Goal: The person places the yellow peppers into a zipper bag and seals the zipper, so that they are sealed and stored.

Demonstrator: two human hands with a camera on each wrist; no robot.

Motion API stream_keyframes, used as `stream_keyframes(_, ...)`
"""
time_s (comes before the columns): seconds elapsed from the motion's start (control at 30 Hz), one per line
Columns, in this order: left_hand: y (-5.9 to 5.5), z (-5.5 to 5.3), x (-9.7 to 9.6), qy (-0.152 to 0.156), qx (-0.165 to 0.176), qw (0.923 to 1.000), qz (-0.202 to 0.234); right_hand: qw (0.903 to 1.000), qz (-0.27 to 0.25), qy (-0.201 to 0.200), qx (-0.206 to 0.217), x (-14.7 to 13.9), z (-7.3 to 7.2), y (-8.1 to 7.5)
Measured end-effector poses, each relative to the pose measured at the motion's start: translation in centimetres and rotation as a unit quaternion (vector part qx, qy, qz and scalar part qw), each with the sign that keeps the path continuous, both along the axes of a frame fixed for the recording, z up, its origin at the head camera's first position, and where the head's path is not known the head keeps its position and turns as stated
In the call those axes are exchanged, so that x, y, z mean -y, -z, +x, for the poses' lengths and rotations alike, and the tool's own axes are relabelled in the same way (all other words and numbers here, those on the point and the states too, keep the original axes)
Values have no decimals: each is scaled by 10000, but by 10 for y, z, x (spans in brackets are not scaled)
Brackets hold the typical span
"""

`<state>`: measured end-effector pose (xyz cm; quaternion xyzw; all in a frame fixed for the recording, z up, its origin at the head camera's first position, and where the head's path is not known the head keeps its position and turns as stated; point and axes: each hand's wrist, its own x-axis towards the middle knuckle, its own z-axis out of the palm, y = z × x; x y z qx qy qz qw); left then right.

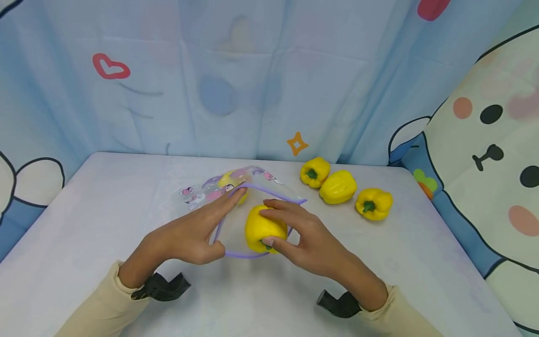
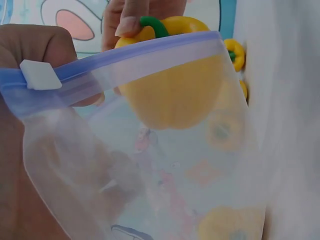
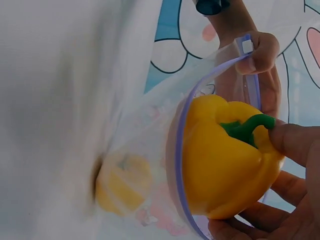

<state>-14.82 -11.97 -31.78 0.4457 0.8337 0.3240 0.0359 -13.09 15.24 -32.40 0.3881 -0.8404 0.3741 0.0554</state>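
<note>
My right hand (image 1: 305, 236) grips a yellow bell pepper (image 3: 227, 160) with a green stem, thumb beside the stem. That pepper is partly inside the mouth of a clear zip bag (image 2: 165, 150) with a purple rim and a white slider (image 2: 41, 75). With my left hand (image 1: 195, 231) I hold the bag's rim beside the slider, keeping the mouth spread. Inside the bag, toward its far end, lies another yellow bell pepper (image 3: 125, 185), seen through the printed plastic.
To the right of the bag, three more yellow peppers lie on the white table: a rear one (image 1: 315, 172), a middle one (image 1: 338, 187) and a right one (image 1: 374, 204). A light blue printed curtain (image 1: 219, 84) hangs behind the table (image 1: 84, 224).
</note>
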Motion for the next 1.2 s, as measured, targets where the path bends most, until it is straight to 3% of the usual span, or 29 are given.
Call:
stream_keyframes(0.23, 0, 1, -1, 24, 52, 10000, -30, 9997, 25, 239, -102, 7, 0, 8)
stream_keyframes(0.5, 1, 2, -3, 90, 18, 9999, -107, 9988, 174, 421, 186, 17, -1, 17)
stream_keyframes(0.77, 1, 1, -2, -9, -57, 9999, -146, 9974, 416, 572, 162, 17, -3, 17)
stream_keyframes(1.2, 1, 2, -3, 117, -102, 9998, -90, 9941, 692, 801, 241, 14, -7, 17)
